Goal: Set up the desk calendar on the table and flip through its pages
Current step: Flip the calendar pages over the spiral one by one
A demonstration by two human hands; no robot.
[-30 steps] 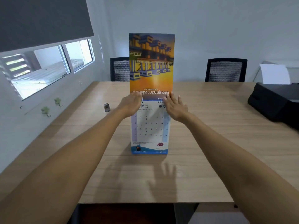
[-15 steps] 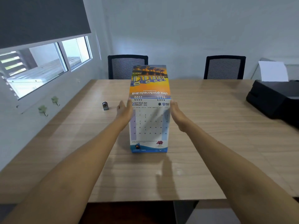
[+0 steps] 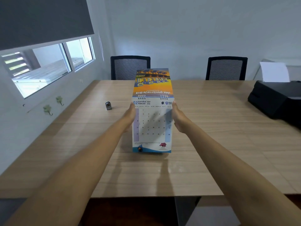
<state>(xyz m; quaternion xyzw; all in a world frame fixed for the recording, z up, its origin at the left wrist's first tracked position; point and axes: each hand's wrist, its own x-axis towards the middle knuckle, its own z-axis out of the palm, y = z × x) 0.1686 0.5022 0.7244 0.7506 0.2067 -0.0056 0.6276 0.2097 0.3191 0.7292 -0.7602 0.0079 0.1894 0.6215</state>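
Orange photo page now dropped further back over the spiral rings, February grid left facing the camera

The tall white card desk calendar [image 3: 152, 124] is stood upright on the pale wood-grain table [image 3: 211, 144], pressed flat-palmed between left hand [image 3: 130, 116] and right hand [image 3: 179, 118], long axis vertical.
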